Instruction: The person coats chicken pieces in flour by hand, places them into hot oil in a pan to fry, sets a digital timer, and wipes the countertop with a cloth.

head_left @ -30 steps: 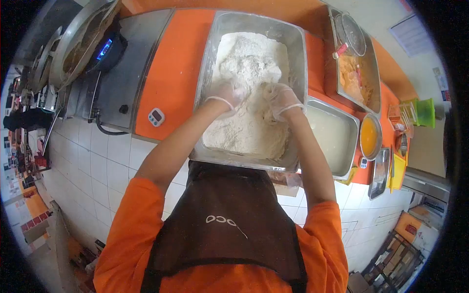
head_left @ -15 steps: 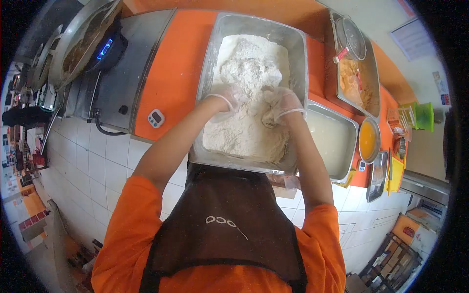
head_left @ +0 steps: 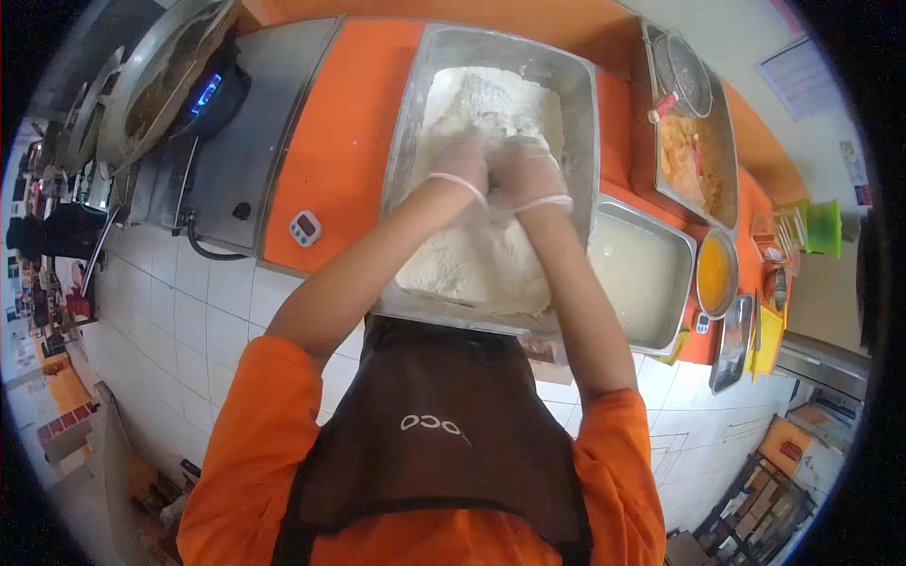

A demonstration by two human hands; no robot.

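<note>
Sharing a rectangular metal tray point(head_left: 579, 132), translucent-gloved left hand point(head_left: 462, 165) and right hand point(head_left: 530, 175) equally near white powder point(head_left: 486, 97) towards its far end; fingers too blurred to tell if spread

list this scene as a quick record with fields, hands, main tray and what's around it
left hand: gloved, blurred, grip unclear
right hand: gloved, close to the left, grip unclear
main tray: deep metal, holding white powder
right of tray: pan of pale liquid, bowl of orange liquid
left of tray: timer on orange counter
far left: blue flame
</note>
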